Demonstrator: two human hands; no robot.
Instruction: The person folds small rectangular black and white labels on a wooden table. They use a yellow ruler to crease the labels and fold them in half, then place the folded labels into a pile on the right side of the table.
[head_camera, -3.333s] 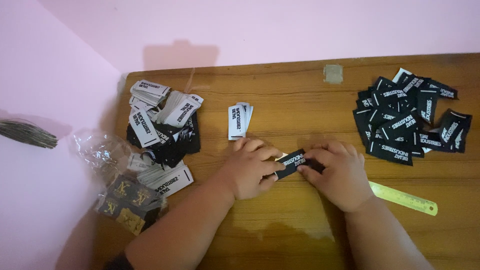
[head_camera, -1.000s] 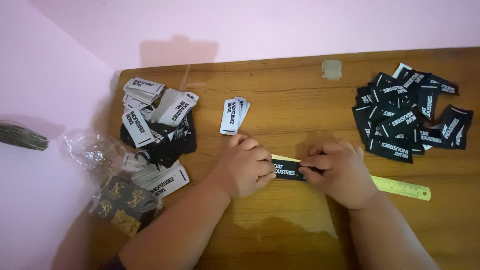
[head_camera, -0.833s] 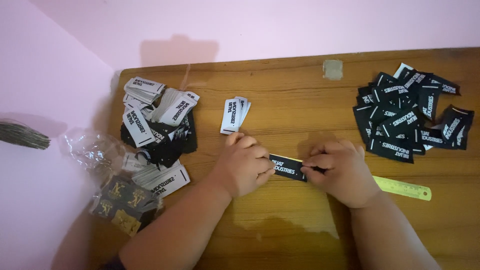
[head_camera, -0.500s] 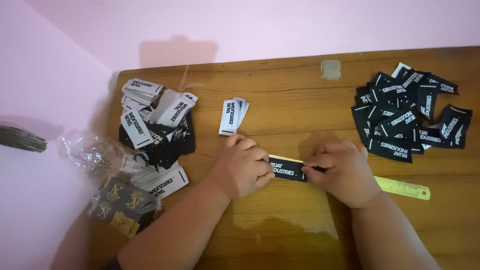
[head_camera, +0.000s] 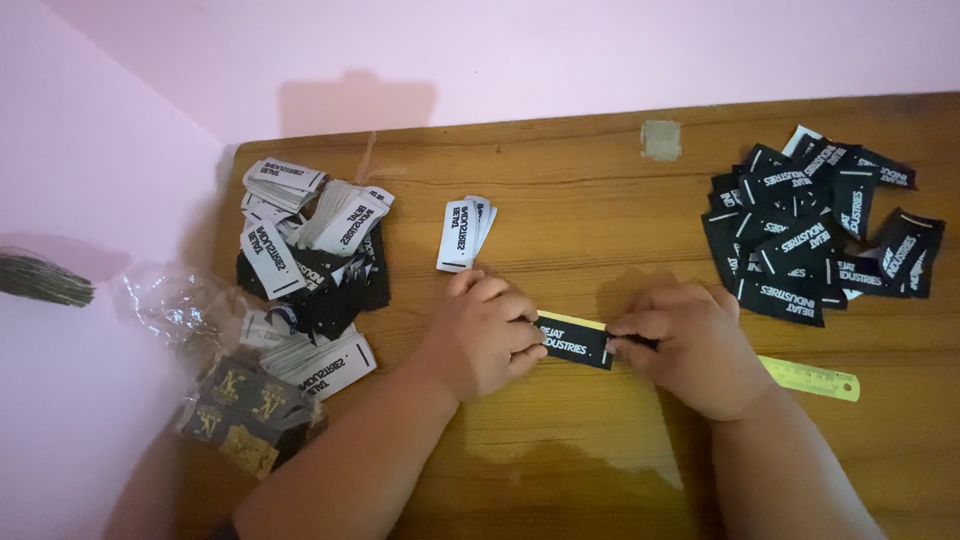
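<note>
Pinching a black woven label (head_camera: 574, 341) flat against a yellow-green plastic ruler (head_camera: 808, 378) at mid-table, my left hand (head_camera: 482, 335) and right hand (head_camera: 692, 346) clamp its ends. White-faced folded labels (head_camera: 310, 255) heap left; unfolded black labels (head_camera: 815, 238) wait right, so I judge much remains.

A wooden counter (head_camera: 600, 180) stands pushed into a corner of pink walls (head_camera: 500, 50). Behind its far edge one wall rises plain; another runs along its left side. Soft shadows fall on the far wall.
</note>
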